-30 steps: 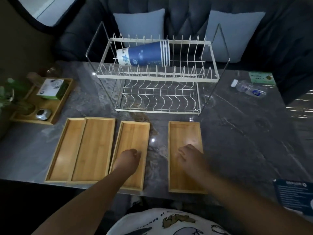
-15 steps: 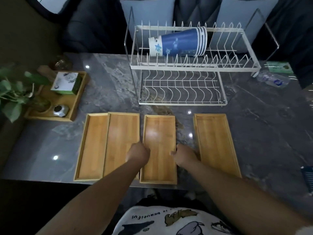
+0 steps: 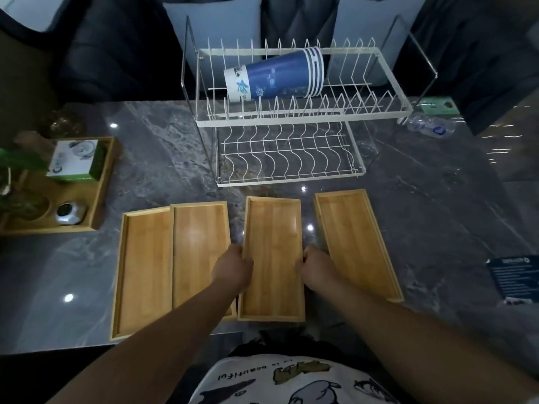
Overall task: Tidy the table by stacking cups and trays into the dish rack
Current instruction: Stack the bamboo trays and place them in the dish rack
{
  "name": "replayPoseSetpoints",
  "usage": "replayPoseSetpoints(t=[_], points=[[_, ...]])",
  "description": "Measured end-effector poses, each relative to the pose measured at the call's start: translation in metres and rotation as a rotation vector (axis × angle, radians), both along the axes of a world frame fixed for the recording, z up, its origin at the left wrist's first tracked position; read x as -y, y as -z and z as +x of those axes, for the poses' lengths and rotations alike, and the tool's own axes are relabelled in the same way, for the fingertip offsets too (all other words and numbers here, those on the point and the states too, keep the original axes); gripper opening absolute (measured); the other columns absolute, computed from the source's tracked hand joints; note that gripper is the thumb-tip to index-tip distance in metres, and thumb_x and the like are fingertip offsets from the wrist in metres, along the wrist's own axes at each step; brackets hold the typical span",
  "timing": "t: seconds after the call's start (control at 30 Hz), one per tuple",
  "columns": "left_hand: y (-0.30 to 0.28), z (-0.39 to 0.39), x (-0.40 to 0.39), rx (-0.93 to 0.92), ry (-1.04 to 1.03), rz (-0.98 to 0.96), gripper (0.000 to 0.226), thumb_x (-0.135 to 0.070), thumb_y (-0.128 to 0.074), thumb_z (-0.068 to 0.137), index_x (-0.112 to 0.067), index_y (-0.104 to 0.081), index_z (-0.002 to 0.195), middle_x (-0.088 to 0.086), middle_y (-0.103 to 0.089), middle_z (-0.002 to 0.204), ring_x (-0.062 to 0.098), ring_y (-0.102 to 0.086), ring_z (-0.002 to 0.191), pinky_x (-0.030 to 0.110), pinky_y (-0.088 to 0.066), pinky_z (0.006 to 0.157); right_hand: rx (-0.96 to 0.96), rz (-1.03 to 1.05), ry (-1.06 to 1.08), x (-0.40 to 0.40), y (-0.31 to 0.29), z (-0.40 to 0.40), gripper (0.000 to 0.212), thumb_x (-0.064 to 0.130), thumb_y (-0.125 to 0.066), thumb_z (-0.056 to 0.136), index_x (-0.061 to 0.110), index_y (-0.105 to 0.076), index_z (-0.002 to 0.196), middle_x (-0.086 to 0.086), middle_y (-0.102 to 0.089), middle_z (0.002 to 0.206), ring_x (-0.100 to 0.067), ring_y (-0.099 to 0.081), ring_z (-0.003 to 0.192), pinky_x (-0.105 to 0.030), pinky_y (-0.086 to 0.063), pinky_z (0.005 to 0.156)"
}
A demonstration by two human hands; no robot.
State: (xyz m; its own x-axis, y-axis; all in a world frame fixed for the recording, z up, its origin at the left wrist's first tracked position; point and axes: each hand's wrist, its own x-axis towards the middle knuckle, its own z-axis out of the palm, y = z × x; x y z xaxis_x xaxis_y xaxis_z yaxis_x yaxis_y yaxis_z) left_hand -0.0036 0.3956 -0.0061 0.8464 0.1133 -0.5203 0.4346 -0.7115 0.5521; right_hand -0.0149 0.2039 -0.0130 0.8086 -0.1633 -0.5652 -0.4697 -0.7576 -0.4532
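Dark marble table [image 3: 163, 158] fills my view, with a sofa and two pale cushions behind it, and the white wire dish rack [image 3: 303, 118] stands at the far side. On its upper tier the stack of blue cups [image 3: 277, 75] already lies on its side between the wires, so I judge the cup part is done and the trays remain. Four bamboo trays lie in a row near the table edge: the far left tray [image 3: 143, 272] is partly under the second tray [image 3: 201, 246], which overlaps it, then comes the middle tray [image 3: 272, 258], and the right tray [image 3: 357, 243] lies a little apart and turned. My left hand [image 3: 232, 271] is closed on the left long edge of the middle tray and my right hand [image 3: 316, 268] is closed on its right long edge; I think I hold it from both sides because it is long and would tip in one hand. The tray seems to be still flat on the table, but I cannot tell for sure. Compared with one second ago, my hands no longer rest on two separate trays; both came together on this one, and my head turned left so the rack now sits more centred in view
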Motion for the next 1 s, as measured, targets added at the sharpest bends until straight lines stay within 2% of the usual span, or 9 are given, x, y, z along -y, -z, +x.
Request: replayPoseSetpoints(t=[0.17, 0.23, 0.3, 0.37, 0.5, 0.6, 0.7, 0.87, 1.0], points=[[-0.006, -0.003, -0.002, 0.091, -0.054, -0.051, 0.01, -0.026, -0.056, 0.092, -0.023, -0.055, 0.102, -0.009, -0.06, 0.084, 0.008, -0.058, 0.075, 0.026, -0.045, 0.058, 0.171, 0.099, 0.025, 0.012, -0.02, 0.002, 0.014, 0.027, -0.049, 0.096, 0.018, -0.06, 0.094, 0.0, -0.066, 0.087, -0.016, -0.062, 0.077, -0.035, -0.054, 0.072], [-0.013, -0.009, 0.009, 0.122, -0.07, -0.106, 0.004, -0.027, -0.058, 0.09, -0.03, -0.056, 0.089, -0.011, -0.061, 0.079, 0.006, -0.059, 0.071, 0.024, -0.044, 0.056, 0.218, 0.123, 0.004, 0.026, -0.027, -0.001, 0.019, 0.026, -0.047, 0.097, 0.017, -0.063, 0.095, 0.001, -0.066, 0.088, -0.015, -0.062, 0.078, -0.036, -0.055, 0.074], [-0.021, -0.011, 0.026, 0.167, -0.054, -0.143, 0.011, -0.028, -0.059, 0.089, -0.031, -0.059, 0.078, -0.009, -0.064, 0.068, 0.003, -0.06, 0.06, 0.024, -0.042, 0.052, 0.274, 0.114, -0.03, 0.046, -0.033, -0.003, 0.022, 0.025, -0.046, 0.098, 0.017, -0.066, 0.094, 0.001, -0.067, 0.087, -0.013, -0.061, 0.077, -0.034, -0.054, 0.074], [-0.029, -0.012, 0.046, 0.178, -0.022, -0.168, 0.013, -0.029, -0.058, 0.09, -0.024, -0.064, 0.08, -0.005, -0.066, 0.065, 0.003, -0.061, 0.057, 0.026, -0.043, 0.052, 0.326, 0.11, -0.044, 0.067, -0.039, -0.004, 0.022, 0.024, -0.046, 0.098, 0.016, -0.067, 0.095, 0.0, -0.066, 0.089, -0.014, -0.061, 0.079, -0.033, -0.053, 0.074], [-0.03, -0.013, 0.089, 0.185, 0.022, -0.174, 0.014, -0.026, -0.059, 0.09, -0.015, -0.068, 0.089, 0.002, -0.069, 0.076, 0.015, -0.064, 0.067, 0.028, -0.049, 0.061, 0.354, 0.048, -0.018, 0.107, -0.043, -0.006, 0.02, 0.021, -0.047, 0.098, 0.017, -0.063, 0.088, -0.004, -0.061, 0.088, -0.02, -0.059, 0.078, -0.034, -0.051, 0.071], [-0.026, -0.014, 0.119, 0.193, 0.065, -0.14, 0.016, -0.024, -0.059, 0.091, -0.01, -0.067, 0.089, 0.006, -0.069, 0.079, 0.018, -0.062, 0.07, 0.031, -0.051, 0.066, 0.328, -0.002, 0.019, 0.134, -0.041, -0.008, 0.023, 0.018, -0.045, 0.098, 0.007, -0.065, 0.093, -0.009, -0.062, 0.091, -0.024, -0.06, 0.08, -0.039, -0.053, 0.075], [-0.018, -0.015, 0.144, 0.182, 0.059, -0.163, 0.014, -0.022, -0.057, 0.09, -0.015, -0.069, 0.091, 0.001, -0.071, 0.08, 0.012, -0.064, 0.068, 0.024, -0.05, 0.063, 0.312, -0.045, 0.025, 0.157, -0.037, -0.011, 0.023, 0.015, -0.046, 0.098, 0.006, -0.066, 0.096, -0.009, -0.064, 0.093, -0.025, -0.061, 0.083, -0.038, -0.052, 0.076], [-0.004, -0.014, 0.173, 0.165, 0.059, -0.111, 0.016, -0.031, -0.056, 0.087, -0.02, -0.066, 0.094, -0.002, -0.07, 0.078, 0.014, -0.065, 0.069, 0.026, -0.045, 0.058, 0.295, -0.077, 0.001, 0.183, -0.026, -0.009, 0.024, 0.016, -0.044, 0.099, 0.018, -0.058, 0.079, -0.002, -0.059, 0.08, -0.015, -0.053, 0.07, -0.025, -0.033, 0.055], [0.006, -0.011, 0.184, 0.177, 0.093, -0.017, 0.014, -0.037, -0.054, 0.089, -0.024, -0.059, 0.089, -0.001, -0.066, 0.082, 0.012, -0.057, 0.068, 0.026, -0.037, 0.054, 0.287, -0.108, -0.038, 0.196, -0.015, -0.002, 0.022, 0.019, -0.044, 0.099, 0.016, -0.062, 0.087, -0.002, -0.06, 0.087, -0.016, -0.054, 0.076, -0.026, -0.037, 0.064]])
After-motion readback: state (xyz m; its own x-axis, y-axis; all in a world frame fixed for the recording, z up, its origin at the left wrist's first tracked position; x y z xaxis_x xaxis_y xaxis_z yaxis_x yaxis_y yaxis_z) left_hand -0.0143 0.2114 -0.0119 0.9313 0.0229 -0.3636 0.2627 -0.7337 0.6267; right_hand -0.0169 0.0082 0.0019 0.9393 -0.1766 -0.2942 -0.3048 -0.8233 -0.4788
